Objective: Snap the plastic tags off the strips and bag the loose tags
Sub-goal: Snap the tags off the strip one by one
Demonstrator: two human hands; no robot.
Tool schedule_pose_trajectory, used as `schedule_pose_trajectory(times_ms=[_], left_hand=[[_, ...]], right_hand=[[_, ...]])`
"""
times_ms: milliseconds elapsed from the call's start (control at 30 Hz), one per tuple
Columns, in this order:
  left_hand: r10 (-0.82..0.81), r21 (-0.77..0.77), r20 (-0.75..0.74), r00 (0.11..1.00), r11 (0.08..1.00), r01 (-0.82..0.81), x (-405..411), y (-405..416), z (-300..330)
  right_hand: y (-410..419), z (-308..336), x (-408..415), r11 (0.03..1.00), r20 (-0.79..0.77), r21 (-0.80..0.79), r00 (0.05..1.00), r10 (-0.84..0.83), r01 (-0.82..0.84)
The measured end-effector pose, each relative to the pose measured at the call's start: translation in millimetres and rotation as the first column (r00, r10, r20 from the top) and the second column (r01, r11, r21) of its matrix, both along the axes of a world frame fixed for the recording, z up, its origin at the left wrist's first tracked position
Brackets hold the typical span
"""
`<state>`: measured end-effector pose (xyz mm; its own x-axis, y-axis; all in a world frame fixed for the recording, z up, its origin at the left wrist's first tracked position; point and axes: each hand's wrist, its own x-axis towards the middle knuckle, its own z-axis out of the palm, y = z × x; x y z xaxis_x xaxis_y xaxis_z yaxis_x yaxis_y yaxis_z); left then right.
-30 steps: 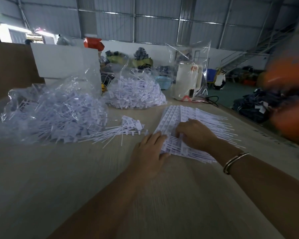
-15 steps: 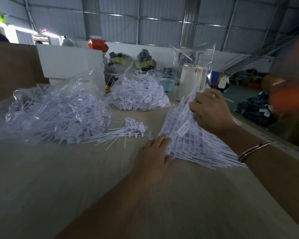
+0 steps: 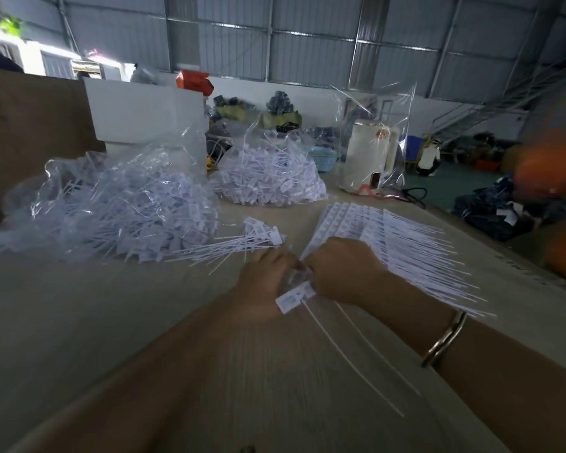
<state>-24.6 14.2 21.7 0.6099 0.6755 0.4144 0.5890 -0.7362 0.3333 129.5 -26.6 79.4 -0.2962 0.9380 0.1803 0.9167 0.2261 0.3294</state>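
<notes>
Across the table point(image 3: 79, 338), bare surface spans the near side; its right edge runs diagonally just beyond the strips point(image 3: 389, 243). I note two clear bags point(image 3: 111, 207) of loose tags at far left and centre. My left hand point(image 3: 262, 286) and right hand point(image 3: 343, 273) meet at the strips' near corner, both curled, pinching one tag point(image 3: 294, 297) whose tails trail toward me.
</notes>
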Motion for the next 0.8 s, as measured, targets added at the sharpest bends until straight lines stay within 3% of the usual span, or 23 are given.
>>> schedule_pose_trajectory(times_ms=[67, 200, 333, 467, 567, 633, 733, 800], left_hand=[[-0.064, -0.091, 0.073, 0.995, 0.993, 0.07, -22.9, -3.4, 4.3], [0.039, -0.389, 0.329, 0.944, 0.916, 0.098, -59.7, -12.5, 3.4], [0.06, -0.454, 0.343, 0.937, 0.884, 0.11, -61.2, -20.5, -7.2], [-0.01, -0.374, 0.283, 0.959, 0.92, 0.12, -50.2, -21.6, -8.9], [-0.149, -0.169, -0.025, 0.989, 0.975, 0.142, -31.8, -21.0, -12.3], [-0.142, -0.041, -0.192, 0.971, 0.99, 0.136, -13.6, -15.7, -15.8], [-0.086, 0.069, -0.144, 0.986, 0.993, 0.096, 12.3, -5.7, -23.9], [-0.067, 0.009, -0.025, 0.997, 0.998, 0.068, 24.9, 0.5, -23.8]], right_hand=[[-4.1, 1.3, -8.7, 0.999, 0.016, 0.049, 1.0, -0.005, 0.004], [-14.8, 15.7, -22.6, 0.952, 0.027, 0.298, 0.997, 0.068, -0.073], [-18.7, 50.0, -20.8, 0.878, 0.135, 0.464, 0.989, 0.064, -0.12], [-28.2, 67.9, -19.1, 0.854, 0.233, 0.491, 0.97, 0.064, -0.174], [-38.2, 71.3, -16.9, 0.907, 0.091, 0.415, 0.995, 0.038, -0.073], [-45.3, 66.0, -20.3, 0.917, 0.114, 0.397, 0.993, -0.003, -0.043], [-51.0, 55.4, -23.9, 0.947, 0.197, 0.32, 0.979, -0.05, -0.016], [-53.3, 59.1, -20.9, 0.968, 0.18, 0.243, 0.978, -0.105, 0.059]])
